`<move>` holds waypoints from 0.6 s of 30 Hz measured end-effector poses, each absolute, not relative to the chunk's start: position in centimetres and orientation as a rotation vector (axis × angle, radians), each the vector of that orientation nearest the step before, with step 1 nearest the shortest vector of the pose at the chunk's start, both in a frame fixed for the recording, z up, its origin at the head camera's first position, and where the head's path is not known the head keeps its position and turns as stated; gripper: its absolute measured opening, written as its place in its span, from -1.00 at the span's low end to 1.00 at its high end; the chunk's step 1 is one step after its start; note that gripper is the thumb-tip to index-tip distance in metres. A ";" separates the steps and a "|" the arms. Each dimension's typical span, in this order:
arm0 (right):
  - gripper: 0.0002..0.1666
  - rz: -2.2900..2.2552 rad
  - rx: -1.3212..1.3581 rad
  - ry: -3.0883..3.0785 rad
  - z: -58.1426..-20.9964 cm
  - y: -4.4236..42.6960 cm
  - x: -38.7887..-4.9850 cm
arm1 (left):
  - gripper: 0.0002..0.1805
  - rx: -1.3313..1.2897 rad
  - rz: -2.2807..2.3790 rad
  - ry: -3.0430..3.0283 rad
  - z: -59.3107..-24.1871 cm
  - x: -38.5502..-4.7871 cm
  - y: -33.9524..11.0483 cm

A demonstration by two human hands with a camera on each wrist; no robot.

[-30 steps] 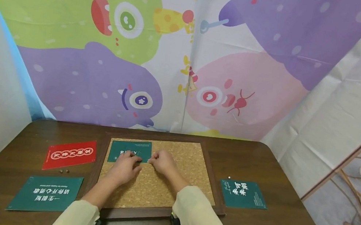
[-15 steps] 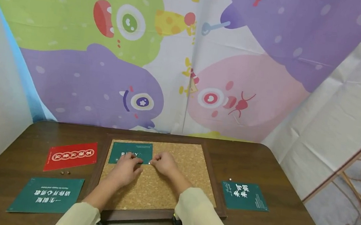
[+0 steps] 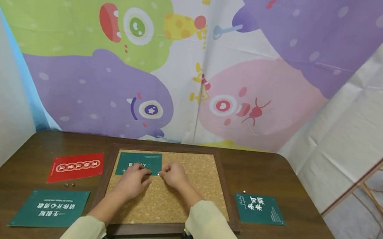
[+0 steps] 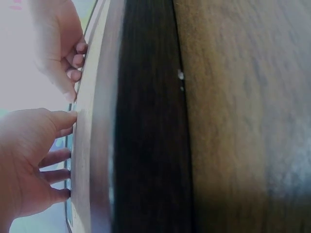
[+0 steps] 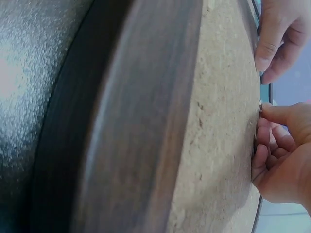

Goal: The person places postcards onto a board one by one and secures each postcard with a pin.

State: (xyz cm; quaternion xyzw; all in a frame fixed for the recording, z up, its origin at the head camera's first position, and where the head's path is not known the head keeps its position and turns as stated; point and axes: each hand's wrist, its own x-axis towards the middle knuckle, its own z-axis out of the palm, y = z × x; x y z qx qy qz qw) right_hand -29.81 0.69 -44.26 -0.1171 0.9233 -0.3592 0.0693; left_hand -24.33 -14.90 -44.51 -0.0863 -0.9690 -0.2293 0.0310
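Across the table, head view: a framed cork board lies flat, with a green card on its far left corner. The person's left hand rests over the card's near part, fingers parted. The right hand sits at the card's near right corner, thumb and forefinger pinching a small bright pin. Left of the board lie a red card, two small brown pieces and, nearer the person, a second green card. Right of the board lies a third green card; a small shiny piece is just beside its far edge.

Left wrist view: I see the left hand spread, fingertips down at the card; the right hand, fingers curled, is above it in view.

Right wrist view: the right thumb tip touches the pin, the other fingers curled. The left thumb and forefinger are near. I cannot tell whether the pin has entered the cork.
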 end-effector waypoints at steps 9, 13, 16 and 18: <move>-0.80 -1.287 -0.300 2.600 -44.2 1.5 -29.9 | -0.66 -0.265 -0.667 -2.976 -44.7 -24.2 -14.9; -0.76 -1.359 -0.235 2.539 -43.8 1.9 -30.0 | -0.66 -0.260 -0.662 -2.977 -44.8 -24.3 -14.8; -0.75 -1.369 -0.226 2.534 -43.4 2.2 -30.1 | -0.65 -0.260 -0.652 -2.973 -44.8 -24.3 -14.9; -0.75 -1.374 -0.236 2.530 -43.3 2.4 -30.1 | -0.65 -0.256 -0.640 -2.970 -44.8 -24.3 -15.0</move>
